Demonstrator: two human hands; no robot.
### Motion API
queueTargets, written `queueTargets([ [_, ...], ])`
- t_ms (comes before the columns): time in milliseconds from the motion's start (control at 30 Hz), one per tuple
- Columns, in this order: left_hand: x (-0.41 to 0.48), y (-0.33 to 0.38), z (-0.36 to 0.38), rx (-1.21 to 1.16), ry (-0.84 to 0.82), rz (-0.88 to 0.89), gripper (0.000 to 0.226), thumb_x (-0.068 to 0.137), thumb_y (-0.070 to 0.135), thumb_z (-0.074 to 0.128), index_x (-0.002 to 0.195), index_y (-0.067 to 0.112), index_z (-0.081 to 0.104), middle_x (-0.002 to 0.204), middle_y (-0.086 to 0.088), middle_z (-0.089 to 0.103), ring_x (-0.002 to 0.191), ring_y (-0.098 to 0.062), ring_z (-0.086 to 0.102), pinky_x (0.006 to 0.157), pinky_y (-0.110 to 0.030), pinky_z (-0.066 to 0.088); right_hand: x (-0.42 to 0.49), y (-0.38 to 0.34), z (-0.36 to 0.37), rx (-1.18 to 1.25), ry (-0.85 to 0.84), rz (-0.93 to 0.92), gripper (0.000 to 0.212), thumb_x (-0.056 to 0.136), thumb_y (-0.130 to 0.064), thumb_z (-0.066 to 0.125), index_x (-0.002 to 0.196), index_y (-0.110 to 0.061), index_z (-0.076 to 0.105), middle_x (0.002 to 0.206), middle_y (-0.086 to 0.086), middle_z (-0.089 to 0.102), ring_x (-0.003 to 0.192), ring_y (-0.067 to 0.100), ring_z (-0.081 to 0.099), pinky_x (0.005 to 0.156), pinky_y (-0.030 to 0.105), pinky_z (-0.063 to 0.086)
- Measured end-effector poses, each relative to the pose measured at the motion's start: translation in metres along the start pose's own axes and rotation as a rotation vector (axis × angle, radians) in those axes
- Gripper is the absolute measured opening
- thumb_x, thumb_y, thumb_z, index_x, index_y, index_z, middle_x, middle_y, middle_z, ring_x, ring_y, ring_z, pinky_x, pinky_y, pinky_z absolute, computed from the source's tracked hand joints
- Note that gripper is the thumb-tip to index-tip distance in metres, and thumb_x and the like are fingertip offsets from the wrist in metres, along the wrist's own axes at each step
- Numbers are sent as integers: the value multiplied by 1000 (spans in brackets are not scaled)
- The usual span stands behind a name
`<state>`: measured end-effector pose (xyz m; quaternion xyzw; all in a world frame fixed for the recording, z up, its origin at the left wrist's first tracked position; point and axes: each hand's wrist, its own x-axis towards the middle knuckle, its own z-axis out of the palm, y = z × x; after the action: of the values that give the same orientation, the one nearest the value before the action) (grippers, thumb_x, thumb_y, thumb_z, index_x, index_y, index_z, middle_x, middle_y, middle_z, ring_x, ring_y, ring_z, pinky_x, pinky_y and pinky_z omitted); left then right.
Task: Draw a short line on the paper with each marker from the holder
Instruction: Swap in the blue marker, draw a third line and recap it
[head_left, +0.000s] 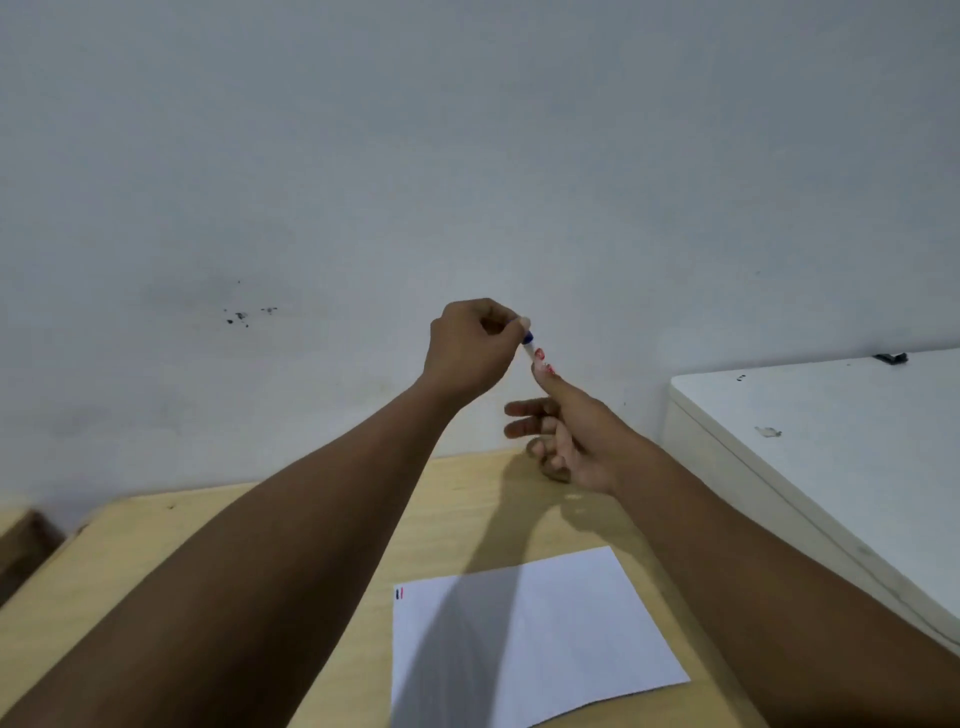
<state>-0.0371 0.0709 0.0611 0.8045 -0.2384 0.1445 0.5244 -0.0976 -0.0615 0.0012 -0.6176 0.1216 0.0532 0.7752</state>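
Observation:
Both hands are raised in front of the wall, above the far edge of the wooden table. Between them is a marker with a white body, red print and a blue cap. My left hand pinches the cap from above. My right hand holds the body from below, thumb up along it, the other fingers spread. A white paper lies on the table under my arms, with two short lines, one blue and one red, at its far left corner. The holder is not visible.
A white cabinet top stands to the right, higher than the table, with a small dark object at its back edge. A plain wall rises right behind the table. A brown object sits at the far left.

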Motion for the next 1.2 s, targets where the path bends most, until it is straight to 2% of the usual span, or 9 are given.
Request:
queueTargets([
  [133,-23,-18,-43,-79,-26,-96,23,94,35,70,84,16,76,85,-4,79,79,-17,74,74,-31,56,0,17,49,432,-16,-36,59,87,-65,65,111,-11,65,70,5,63,37,9,37,35,18,22],
  [267,-56,-55,-77,116,-36,-122,41,98,45,62,89,7,74,79,-4,79,71,-11,71,68,-22,52,2,34,83,568,43,-75,26,96,-39,67,96,-13,65,70,5,62,33,8,38,33,19,24],
  [333,-74,-75,-87,166,-55,-146,44,101,45,55,89,6,71,75,-3,77,64,-10,67,63,-22,50,1,42,95,538,25,-76,20,98,-28,66,90,-10,64,66,6,65,35,8,48,33,18,29],
  [433,-95,-99,-93,51,-57,-218,49,106,42,45,80,3,60,64,-1,65,66,-23,71,71,-39,54,2,56,104,488,-10,-87,20,100,-22,63,86,-8,66,61,5,66,43,10,62,38,18,41],
  [533,-115,-126,-108,-58,6,-332,51,107,41,40,74,4,50,62,-3,53,59,-18,68,70,-38,50,2,67,93,461,26,-102,17,99,-18,62,85,-8,67,58,4,66,44,11,65,40,18,45],
  [733,-154,-179,-128,382,-270,-385,36,98,36,60,84,5,68,68,6,64,65,-14,60,57,-27,41,-2,97,66,-18,168,-103,16,89,-14,70,77,-14,59,56,5,57,34,9,45,35,17,28],
  [867,-159,-188,-115,554,-426,-358,29,88,38,64,65,22,59,65,10,58,68,-16,55,57,-28,36,-10,125,73,-110,142,-94,13,89,-14,60,77,-12,63,58,11,63,40,19,52,42,22,28],
  [1000,-160,-187,-108,624,-462,-320,32,85,44,65,63,26,49,65,10,55,65,-12,51,58,-28,36,-13,138,79,-131,53,-89,18,91,-14,58,84,-4,72,69,21,67,59,32,63,49,29,36],
  [1200,-169,-190,-103,657,-374,-296,34,81,60,63,71,28,55,69,12,60,70,-10,58,61,-28,39,-7,154,82,-262,33,-142,16,82,-14,79,76,-4,68,66,17,69,56,29,62,47,27,40],
])
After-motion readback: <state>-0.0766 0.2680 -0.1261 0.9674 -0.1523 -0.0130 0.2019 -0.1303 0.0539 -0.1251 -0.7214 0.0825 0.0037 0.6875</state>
